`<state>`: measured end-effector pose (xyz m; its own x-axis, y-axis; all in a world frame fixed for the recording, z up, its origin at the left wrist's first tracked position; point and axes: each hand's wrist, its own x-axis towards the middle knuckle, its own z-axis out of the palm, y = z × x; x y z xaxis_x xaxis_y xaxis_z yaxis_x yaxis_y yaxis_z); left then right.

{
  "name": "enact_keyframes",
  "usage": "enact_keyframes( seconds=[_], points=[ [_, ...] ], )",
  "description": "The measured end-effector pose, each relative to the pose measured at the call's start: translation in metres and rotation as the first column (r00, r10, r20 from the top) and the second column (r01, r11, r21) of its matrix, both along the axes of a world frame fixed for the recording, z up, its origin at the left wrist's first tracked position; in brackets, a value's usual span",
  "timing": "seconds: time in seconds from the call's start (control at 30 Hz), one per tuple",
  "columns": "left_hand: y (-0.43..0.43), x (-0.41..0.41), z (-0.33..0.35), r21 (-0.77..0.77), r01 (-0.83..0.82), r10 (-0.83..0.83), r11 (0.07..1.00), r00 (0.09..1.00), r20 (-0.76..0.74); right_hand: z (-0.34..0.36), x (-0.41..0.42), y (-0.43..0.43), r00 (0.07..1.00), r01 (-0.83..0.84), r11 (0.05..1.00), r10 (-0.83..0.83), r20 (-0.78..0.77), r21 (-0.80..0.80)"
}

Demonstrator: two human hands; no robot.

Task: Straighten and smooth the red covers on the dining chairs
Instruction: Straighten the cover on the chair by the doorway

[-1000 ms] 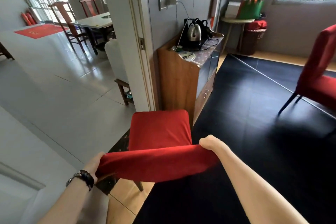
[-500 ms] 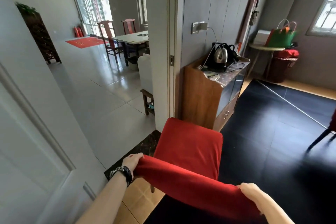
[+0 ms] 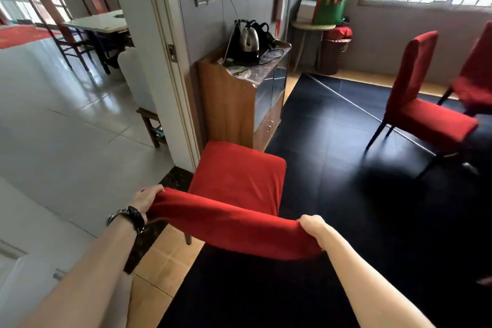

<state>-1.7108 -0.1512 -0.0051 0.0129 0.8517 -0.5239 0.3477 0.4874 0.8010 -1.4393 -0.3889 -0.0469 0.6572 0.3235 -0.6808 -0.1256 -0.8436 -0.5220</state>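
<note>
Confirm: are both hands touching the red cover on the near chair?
Touching. The head view shows the left hand and right hand each gripping an end of the red cover.

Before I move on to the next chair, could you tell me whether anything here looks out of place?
The chair gripped by the left hand and right hand stands at the doorway beside the cabinet, apart from the other chairs.

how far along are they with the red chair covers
The near chair's seat cover already lies flat and smooth. In hand: the left hand and right hand each grip one top corner of its backrest cover. Left: settling this backrest, then perhaps the red-covered chair on the right and the partly visible chair at the frame edge; whether those are straightened I cannot tell.
</note>
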Motion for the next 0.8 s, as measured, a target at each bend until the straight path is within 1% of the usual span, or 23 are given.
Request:
enact_keyframes(
  seconds=[0.07,0.2,0.33,0.43,0.53,0.7,0.8],
  points=[
    [-0.005,0.008,0.003,0.007,0.038,-0.038,0.999,0.999,-0.004,-0.003,0.002,-0.011,0.999,0.031,0.999,-0.031,-0.022,0.007],
    [-0.008,0.021,0.007,-0.033,0.123,-0.123,0.992,0.992,0.011,-0.010,-0.003,-0.032,0.994,0.094,0.995,-0.094,-0.058,0.009],
    [-0.002,0.031,0.006,0.022,0.204,-0.203,0.979,0.979,-0.038,-0.016,-0.017,-0.048,0.984,0.146,0.989,-0.146,-0.098,-0.008],
    [0.006,0.044,0.010,0.059,0.267,-0.265,0.962,0.964,-0.038,-0.019,-0.027,-0.053,0.978,0.189,0.982,-0.189,-0.092,-0.008],
    [0.016,0.058,0.018,0.058,0.322,-0.320,0.945,0.947,-0.035,-0.021,-0.041,-0.052,0.973,0.222,0.975,-0.222,-0.065,-0.009],
    [0.035,0.072,0.023,0.046,0.417,-0.413,0.908,0.907,-0.077,-0.018,-0.071,-0.049,0.950,0.297,0.951,-0.303,-0.077,-0.082],
    [0.038,0.089,0.026,0.061,0.479,-0.474,0.875,0.877,-0.079,-0.014,-0.081,-0.052,0.944,0.314,0.946,-0.321,-0.083,-0.083]
  ],
)
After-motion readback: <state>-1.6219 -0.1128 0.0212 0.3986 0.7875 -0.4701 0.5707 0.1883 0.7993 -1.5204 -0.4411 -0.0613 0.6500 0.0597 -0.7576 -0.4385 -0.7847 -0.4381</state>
